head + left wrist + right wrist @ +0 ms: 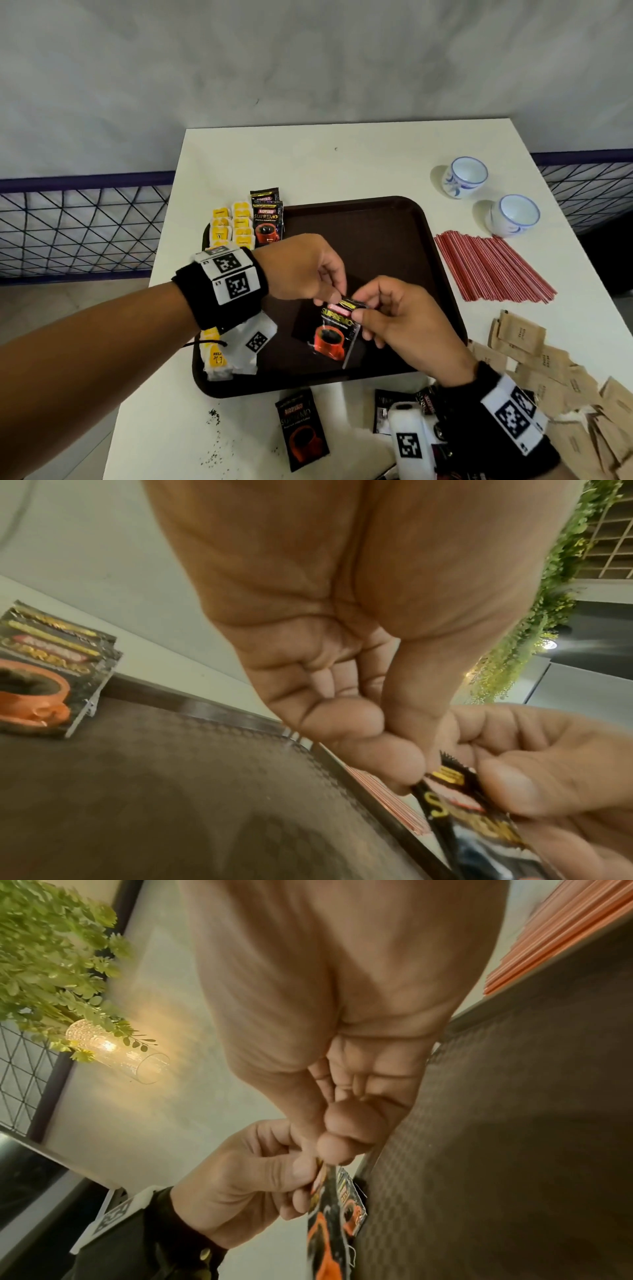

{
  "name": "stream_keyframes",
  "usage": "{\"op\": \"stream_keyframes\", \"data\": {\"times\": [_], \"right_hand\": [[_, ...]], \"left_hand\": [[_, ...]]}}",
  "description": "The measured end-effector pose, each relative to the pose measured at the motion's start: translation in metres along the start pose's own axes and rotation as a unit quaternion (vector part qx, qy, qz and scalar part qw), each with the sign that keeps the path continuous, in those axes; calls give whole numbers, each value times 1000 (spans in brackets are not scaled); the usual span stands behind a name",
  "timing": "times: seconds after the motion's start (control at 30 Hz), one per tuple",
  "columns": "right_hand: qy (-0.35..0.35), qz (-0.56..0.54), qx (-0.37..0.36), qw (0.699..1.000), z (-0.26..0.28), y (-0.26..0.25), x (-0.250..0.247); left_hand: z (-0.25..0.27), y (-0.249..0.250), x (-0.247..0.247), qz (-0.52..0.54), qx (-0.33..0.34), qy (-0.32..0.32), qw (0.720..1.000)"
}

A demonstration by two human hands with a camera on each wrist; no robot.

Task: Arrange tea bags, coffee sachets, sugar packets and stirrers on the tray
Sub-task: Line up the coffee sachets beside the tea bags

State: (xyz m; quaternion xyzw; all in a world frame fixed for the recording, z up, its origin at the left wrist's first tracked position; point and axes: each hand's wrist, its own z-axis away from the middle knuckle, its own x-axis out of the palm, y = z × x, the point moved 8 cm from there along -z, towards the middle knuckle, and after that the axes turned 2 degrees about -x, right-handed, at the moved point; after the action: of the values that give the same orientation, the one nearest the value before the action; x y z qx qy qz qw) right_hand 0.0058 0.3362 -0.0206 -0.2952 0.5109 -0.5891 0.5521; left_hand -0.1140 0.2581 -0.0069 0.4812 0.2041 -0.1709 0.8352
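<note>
Both hands hold one black coffee sachet [334,337] with a red cup picture, upright above the middle of the brown tray [376,222]. My left hand [329,294] pinches its top left corner and my right hand [359,310] pinches the top right. Close up, the left hand [421,772] and right hand [339,1148] meet on the sachet [479,823] [325,1231]. Yellow tea bags [233,226] and coffee sachets [268,219] lie at the tray's far left corner. More tea bags [219,356] lie at its near left.
Red stirrers [493,267] lie on the white table right of the tray. Brown sugar packets [548,370] are heaped at the near right. Loose coffee sachets [301,428] lie in front of the tray. Two white-and-blue cups [466,176] stand at the far right.
</note>
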Motion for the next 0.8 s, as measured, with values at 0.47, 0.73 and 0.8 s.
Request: {"op": "stream_keyframes", "data": {"times": [0.47, 0.73, 0.8], "right_hand": [[129, 135, 155, 970, 95, 58, -111], [136, 153, 176, 963, 98, 80, -112], [135, 151, 172, 964, 98, 80, -110]], "left_hand": [[-3, -125, -130, -21, -189, 222, 956], [-4, -134, -139, -98, -215, 235, 943], [-3, -135, -141, -117, -219, 242, 938]]}}
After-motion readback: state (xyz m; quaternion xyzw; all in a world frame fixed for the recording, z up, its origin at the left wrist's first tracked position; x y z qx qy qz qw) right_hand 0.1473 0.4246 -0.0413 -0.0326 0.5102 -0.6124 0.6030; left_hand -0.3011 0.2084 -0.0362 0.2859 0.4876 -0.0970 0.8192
